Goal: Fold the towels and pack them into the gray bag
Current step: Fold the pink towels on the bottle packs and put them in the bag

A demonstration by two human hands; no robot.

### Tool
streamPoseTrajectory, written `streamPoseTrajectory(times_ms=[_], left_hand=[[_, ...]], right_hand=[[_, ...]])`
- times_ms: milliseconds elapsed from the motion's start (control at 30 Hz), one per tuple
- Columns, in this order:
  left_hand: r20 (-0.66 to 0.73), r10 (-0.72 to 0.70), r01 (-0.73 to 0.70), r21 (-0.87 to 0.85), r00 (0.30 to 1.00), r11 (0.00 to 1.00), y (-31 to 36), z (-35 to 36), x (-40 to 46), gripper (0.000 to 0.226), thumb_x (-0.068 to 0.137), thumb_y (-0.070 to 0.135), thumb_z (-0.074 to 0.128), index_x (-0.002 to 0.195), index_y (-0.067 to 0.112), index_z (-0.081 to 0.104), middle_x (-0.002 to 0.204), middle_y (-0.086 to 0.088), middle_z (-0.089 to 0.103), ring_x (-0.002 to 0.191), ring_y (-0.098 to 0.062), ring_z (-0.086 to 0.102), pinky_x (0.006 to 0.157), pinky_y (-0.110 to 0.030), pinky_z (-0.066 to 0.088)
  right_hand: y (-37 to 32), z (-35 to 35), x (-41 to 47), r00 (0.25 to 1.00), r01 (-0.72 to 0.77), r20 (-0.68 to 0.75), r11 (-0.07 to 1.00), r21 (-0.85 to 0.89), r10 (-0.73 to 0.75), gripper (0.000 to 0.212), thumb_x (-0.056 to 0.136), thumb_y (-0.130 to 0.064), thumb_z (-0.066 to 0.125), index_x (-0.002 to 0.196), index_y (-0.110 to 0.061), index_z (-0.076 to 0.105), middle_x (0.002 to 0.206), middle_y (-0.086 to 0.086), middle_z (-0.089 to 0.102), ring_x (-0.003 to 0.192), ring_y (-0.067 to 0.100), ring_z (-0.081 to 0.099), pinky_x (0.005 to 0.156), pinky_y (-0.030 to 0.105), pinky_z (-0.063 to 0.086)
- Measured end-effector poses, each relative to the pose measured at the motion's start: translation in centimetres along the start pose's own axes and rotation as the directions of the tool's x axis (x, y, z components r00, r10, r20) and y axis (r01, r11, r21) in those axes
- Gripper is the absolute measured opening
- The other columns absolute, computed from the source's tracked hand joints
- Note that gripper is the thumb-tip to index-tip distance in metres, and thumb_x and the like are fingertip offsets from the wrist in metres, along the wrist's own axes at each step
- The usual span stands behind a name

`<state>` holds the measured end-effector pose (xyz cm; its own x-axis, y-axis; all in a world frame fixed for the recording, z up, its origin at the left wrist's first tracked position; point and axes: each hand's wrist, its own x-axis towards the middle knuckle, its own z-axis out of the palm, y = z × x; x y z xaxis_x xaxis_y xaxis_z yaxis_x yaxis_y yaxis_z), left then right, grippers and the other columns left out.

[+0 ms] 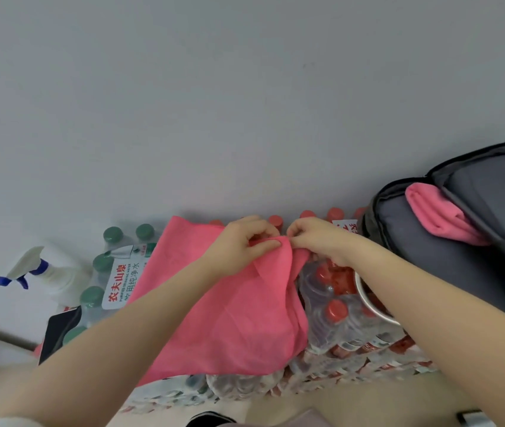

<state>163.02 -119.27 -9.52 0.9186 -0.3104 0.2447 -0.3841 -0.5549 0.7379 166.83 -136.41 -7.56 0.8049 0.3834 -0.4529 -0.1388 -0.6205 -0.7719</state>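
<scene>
A pink towel lies spread over packs of bottled water in the middle of the view. My left hand pinches its far edge between thumb and fingers. Right beside it, my right hand pinches the same far edge, and the two hands nearly touch. At the right stands the gray bag, unzipped, with its flap raised. A folded pink towel sticks out of the bag's opening.
Packs of green-capped bottles sit at the left and red-capped bottles under the towel's right side. A white spray bottle with a blue trigger stands far left. A metal bowl rim shows below my right forearm. A gray wall rises behind.
</scene>
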Motion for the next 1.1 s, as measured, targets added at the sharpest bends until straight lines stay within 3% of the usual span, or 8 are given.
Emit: streamPoseTrajectory(times_ms=[100,200,300,433,600,800,967,1100], left_hand=[[0.004,0.049,-0.049,-0.028,0.999,0.998,0.1,0.5,0.5,0.014,0.079,0.023,0.062,0.086,0.012,0.069,0.080,0.018,0.051,0.077,0.010,0.051,0.071,-0.005,0.035],[-0.018,0.099,-0.099,-0.007,0.995,0.995,0.1,1.3,1.0,0.026,0.077,0.032,0.064,0.086,0.009,0.069,0.092,0.017,0.047,0.090,0.002,0.051,0.083,-0.008,0.038],[-0.038,0.061,-0.062,-0.015,0.997,0.998,-0.2,1.6,1.6,0.024,0.077,0.030,0.065,0.087,0.009,0.069,0.100,0.006,0.049,0.095,0.005,0.050,0.090,-0.009,0.037],[-0.062,0.028,-0.030,-0.033,0.998,0.999,0.3,2.2,2.2,0.008,0.078,0.010,0.071,0.082,0.005,0.067,0.096,0.004,0.052,0.084,0.009,0.053,0.082,0.003,0.033],[-0.094,-0.002,-0.001,-0.030,0.996,1.000,0.4,2.5,2.7,0.017,0.077,0.013,0.072,0.074,0.016,0.055,0.085,-0.002,0.058,0.079,-0.015,0.055,0.077,-0.018,0.043],[-0.024,-0.080,0.082,0.074,0.997,0.994,-0.1,1.8,3.1,0.018,0.084,0.024,0.065,0.082,0.009,0.056,0.081,-0.009,0.065,0.074,-0.025,0.057,0.073,-0.034,0.044],[0.135,-0.079,0.052,0.198,0.988,0.979,-2.0,-0.9,2.6,0.021,0.088,0.029,0.059,0.079,0.016,0.046,0.063,0.007,0.044,0.065,-0.018,0.042,0.059,-0.028,0.029],[0.212,-0.143,0.088,0.249,0.967,0.965,-4.4,-4.4,1.1,0.028,0.087,0.038,0.055,0.090,0.009,0.057,0.069,0.005,0.052,0.070,-0.018,0.049,0.059,-0.023,0.032]], right_hand=[[0.1,-0.9,-0.4,0.998,-0.037,0.055,0.968,0.248,0.024,0.009,0.084,-0.013,0.064,0.083,-0.018,0.056,0.066,-0.004,0.052,0.057,0.007,0.048,0.048,0.017,0.040],[0.3,-1.4,-0.7,0.996,0.049,0.046,0.904,0.426,-0.076,0.015,0.084,0.001,0.060,0.082,-0.014,0.057,0.072,-0.001,0.058,0.060,0.006,0.058,0.061,0.020,0.047],[0.4,-1.7,-1.1,0.990,0.137,-0.020,0.925,0.355,-0.139,0.018,0.084,0.009,0.055,0.083,-0.008,0.061,0.076,0.006,0.062,0.068,0.012,0.060,0.071,0.023,0.050],[0.2,-2.1,-1.6,0.990,0.142,-0.045,0.924,0.356,-0.135,0.027,0.087,0.009,0.043,0.090,-0.002,0.067,0.090,0.012,0.067,0.084,0.020,0.064,0.085,0.031,0.052],[0.3,-2.1,-2.2,0.981,0.192,-0.078,0.939,0.287,-0.177,0.012,0.085,-0.006,0.060,0.093,-0.004,0.069,0.086,0.012,0.067,0.078,0.020,0.060,0.077,0.031,0.050],[-0.1,-1.6,-2.3,0.957,0.200,-0.238,0.973,0.119,-0.167,0.008,0.083,-0.006,0.064,0.080,-0.011,0.070,0.073,0.015,0.062,0.068,0.024,0.051,0.068,0.038,0.043],[-0.3,-0.7,-2.0,0.881,0.233,-0.448,0.962,0.139,-0.149,0.023,0.084,-0.002,0.058,0.067,-0.017,0.062,0.068,0.003,0.061,0.062,0.013,0.051,0.059,0.025,0.042],[-0.4,0.0,-1.7,0.788,0.297,-0.599,0.941,0.165,-0.144,0.028,0.080,0.004,0.056,0.063,-0.018,0.058,0.065,-0.001,0.058,0.063,0.011,0.050,0.061,0.023,0.041]])
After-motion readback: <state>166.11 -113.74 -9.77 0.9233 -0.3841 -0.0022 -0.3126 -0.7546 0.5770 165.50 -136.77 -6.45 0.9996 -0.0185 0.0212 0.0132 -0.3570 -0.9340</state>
